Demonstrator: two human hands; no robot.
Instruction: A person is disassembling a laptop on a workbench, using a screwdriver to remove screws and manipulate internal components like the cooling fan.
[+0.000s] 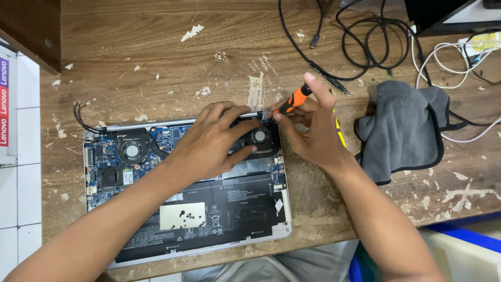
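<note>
Screwdriver (293, 99) pinched tight in the right grip (308, 128), tip down at the opened laptop's (156, 209) top corner; left grip (219, 136) splayed open, pressing the fan (259, 137) alongside.

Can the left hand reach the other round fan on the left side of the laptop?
Probably yes. The left hand rests on the right fan, and the left fan lies uncovered in the same open laptop, nothing between.

scarred wooden table (156, 47), white tiled floor (21, 198)
</note>
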